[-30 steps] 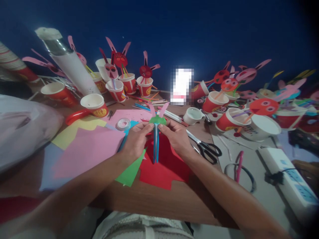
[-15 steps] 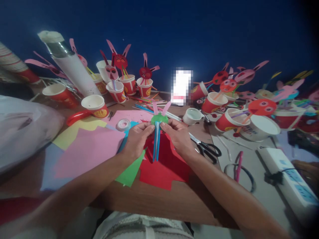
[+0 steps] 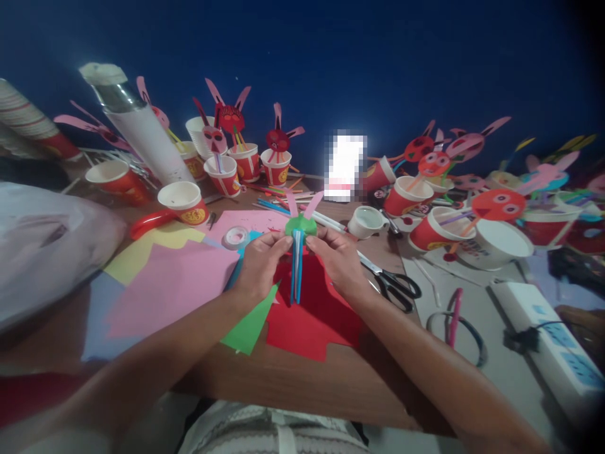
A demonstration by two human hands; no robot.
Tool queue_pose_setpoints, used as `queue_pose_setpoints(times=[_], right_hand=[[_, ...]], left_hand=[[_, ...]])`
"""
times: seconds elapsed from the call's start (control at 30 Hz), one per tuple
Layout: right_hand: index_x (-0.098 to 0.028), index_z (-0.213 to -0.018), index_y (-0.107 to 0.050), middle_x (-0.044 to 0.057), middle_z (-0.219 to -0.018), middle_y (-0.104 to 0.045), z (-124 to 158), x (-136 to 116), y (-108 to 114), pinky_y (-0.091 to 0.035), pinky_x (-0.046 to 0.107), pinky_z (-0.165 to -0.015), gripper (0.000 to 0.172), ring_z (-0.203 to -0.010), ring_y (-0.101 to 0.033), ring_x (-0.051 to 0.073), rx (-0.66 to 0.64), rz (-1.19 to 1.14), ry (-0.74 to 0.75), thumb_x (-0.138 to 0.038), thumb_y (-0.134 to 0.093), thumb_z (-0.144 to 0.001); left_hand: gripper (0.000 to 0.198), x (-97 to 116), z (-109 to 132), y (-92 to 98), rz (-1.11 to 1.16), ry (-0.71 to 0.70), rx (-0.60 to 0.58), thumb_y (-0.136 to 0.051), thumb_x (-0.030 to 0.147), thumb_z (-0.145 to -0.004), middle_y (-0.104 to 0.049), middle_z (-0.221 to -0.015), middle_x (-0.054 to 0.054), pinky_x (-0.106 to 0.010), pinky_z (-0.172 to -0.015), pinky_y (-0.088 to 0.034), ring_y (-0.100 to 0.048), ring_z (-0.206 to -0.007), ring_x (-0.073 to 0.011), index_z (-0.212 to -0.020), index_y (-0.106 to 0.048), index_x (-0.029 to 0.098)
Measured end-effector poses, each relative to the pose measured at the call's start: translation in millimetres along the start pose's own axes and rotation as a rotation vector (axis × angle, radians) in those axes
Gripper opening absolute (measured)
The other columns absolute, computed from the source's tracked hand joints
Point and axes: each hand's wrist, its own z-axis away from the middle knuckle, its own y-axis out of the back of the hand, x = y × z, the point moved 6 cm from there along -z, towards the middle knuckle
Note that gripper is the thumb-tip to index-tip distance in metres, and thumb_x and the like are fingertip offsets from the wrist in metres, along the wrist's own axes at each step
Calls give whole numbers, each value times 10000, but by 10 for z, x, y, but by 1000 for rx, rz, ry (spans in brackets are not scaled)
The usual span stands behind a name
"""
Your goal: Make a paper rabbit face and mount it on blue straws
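Observation:
Between my hands is a green paper piece with two pink paper ears on top. Blue and white sticks hang down from it, over a red paper sheet. My left hand pinches the piece's left edge between thumb and fingers. On its right edge, my right hand pinches in the same way. The fingertips behind the green paper are hidden.
Black-handled scissors lie right of my right hand. A tape roll sits left, by pink paper. Red cups with paper figures stand behind, near a bright phone. A power strip is at right.
The view has shifted slightly, so the left side things appear a little further right. Both hands keep their hold, and the green piece looks slightly tilted compared with before.

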Motion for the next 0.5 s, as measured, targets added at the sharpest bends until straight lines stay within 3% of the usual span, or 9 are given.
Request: queue_pose_setpoints(times=[0.3, 0.5], right_hand=[[-186, -742, -601, -18, -701, -601, 38, 104, -63, -424, 269, -639, 163, -648, -530, 132, -71, 110, 79, -333, -671, -742], [-181, -715, -608, -15, -662, -603, 23, 21, 27, -418, 261, -623, 153, -624, -529, 133, 36, 252, 103, -324, -637, -759]], left_hand=[[171, -20, -37, 50, -27, -22, -5, -713, 307, -706, -604, -634, 29, -213, -609, -436, -545, -590, -95, -705, -640, 153], [215, -50, -26, -8, -10, 17, -94, -675, 353, -758, -650, -728, -7, -219, -574, -442, -582, -638, -119, -838, -674, 154]])
